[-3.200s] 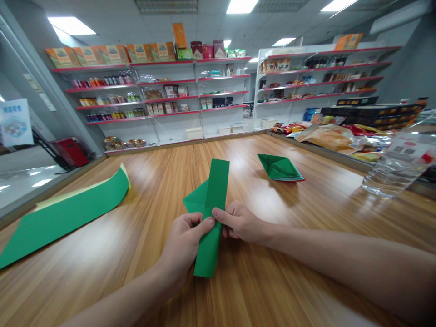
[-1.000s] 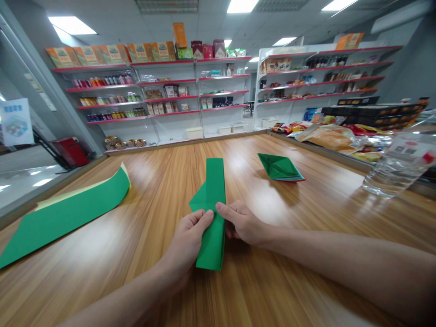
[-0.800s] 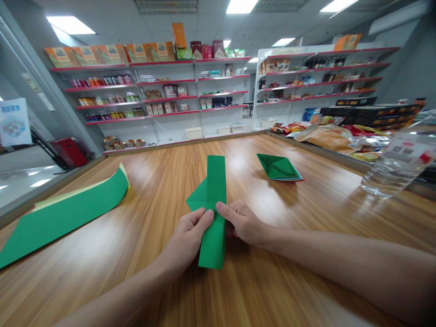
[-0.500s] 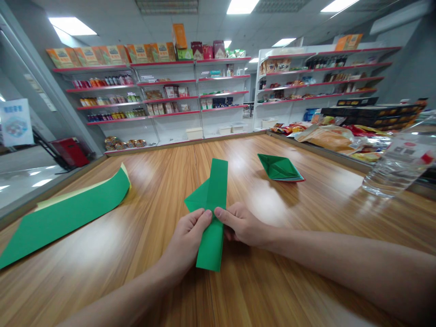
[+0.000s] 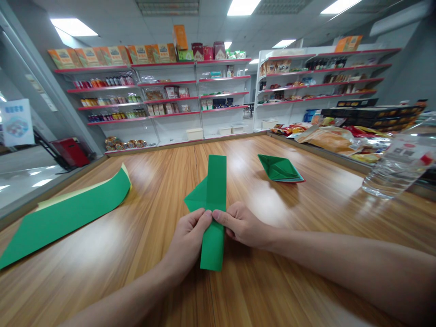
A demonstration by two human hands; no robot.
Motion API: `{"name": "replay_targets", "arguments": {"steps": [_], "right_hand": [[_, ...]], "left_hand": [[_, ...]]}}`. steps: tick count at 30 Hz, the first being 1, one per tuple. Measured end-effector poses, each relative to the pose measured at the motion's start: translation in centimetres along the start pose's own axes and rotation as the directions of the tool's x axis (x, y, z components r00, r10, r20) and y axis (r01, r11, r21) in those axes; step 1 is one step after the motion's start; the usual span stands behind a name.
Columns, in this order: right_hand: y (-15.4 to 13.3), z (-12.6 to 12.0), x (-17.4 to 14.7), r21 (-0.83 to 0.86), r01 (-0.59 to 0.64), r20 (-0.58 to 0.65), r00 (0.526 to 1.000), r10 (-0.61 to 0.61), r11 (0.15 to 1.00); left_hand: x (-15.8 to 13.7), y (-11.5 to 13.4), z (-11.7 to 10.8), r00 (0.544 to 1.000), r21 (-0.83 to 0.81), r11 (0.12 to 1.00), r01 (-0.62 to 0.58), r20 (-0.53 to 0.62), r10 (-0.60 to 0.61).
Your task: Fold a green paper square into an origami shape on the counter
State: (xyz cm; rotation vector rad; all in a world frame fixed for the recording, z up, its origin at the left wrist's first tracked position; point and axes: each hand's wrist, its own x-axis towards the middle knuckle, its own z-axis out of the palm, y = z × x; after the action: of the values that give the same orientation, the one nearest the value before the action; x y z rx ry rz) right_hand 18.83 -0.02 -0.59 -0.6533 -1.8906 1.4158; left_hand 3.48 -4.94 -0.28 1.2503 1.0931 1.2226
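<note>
A partly folded sheet of green paper (image 5: 216,181) is held above the table between my two hands. It has a long upright strip and a triangular flap sticking out on the left. My left hand (image 5: 190,231) pinches its left edge, thumb on top. From the right, my right hand (image 5: 243,225) grips the opposite edge, its thumb tip close to the left thumb. The fingers beneath the paper are mostly hidden. Farther off to the right lies a folded green paper shape (image 5: 281,168), a diamond with an open, creased inside.
A curled stack of green and yellow paper (image 5: 68,218) lies at the left. On the right stand a clear plastic bottle (image 5: 397,165) and, past a raised edge, snack bags (image 5: 330,136) and stacked black boxes (image 5: 371,113). Stocked shelves (image 5: 163,97) line the back.
The green paper's strip has turned slightly and now stands straighter, its lower end shifted a little right. Both hands keep their hold in nearly the same place.
</note>
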Motion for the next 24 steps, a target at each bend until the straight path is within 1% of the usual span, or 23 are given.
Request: {"name": "replay_targets", "arguments": {"steps": [3, 6, 8, 11, 17, 22, 24], "right_hand": [[0.2, -0.2, 0.1, 0.009, 0.005, -0.007, 1.0, -0.005, 1.0], [0.5, -0.4, 0.3, 0.111, -0.054, 0.023, 0.998, 0.051, 0.992], [0.6, -0.4, 0.3, 0.158, -0.096, 0.034, 0.995, 0.091, 0.983], [0.4, -0.3, 0.3, 0.156, -0.115, 0.027, 0.993, 0.112, 0.981], [0.7, -0.1, 0.1, 0.158, -0.12, 0.079, 0.991, 0.109, 0.98], [0.9, 0.0, 0.2, 0.142, -0.096, 0.056, 0.994, 0.089, 0.985], [0.8, 0.0, 0.2, 0.125, -0.108, 0.063, 0.993, 0.101, 0.986]], "left_hand": [[0.5, 0.1, -0.6, 0.996, 0.008, 0.999, 0.052, 0.073, -0.053], [0.6, 0.2, -0.9, 0.991, 0.002, 0.997, 0.071, 0.111, -0.071], [0.6, 0.2, -0.8, 0.994, -0.015, 0.998, 0.059, 0.096, -0.057], [0.3, 0.1, -0.5, 0.997, -0.035, 0.999, 0.031, 0.071, -0.029], [0.1, -0.3, 0.1, 1.0, -0.058, 0.998, 0.005, -0.029, -0.007], [-0.1, -0.6, 0.1, 0.998, -0.048, 0.999, -0.002, -0.057, 0.0], [-0.1, -0.6, 0.2, 0.998, -0.048, 0.999, 0.005, -0.055, -0.007]]}}
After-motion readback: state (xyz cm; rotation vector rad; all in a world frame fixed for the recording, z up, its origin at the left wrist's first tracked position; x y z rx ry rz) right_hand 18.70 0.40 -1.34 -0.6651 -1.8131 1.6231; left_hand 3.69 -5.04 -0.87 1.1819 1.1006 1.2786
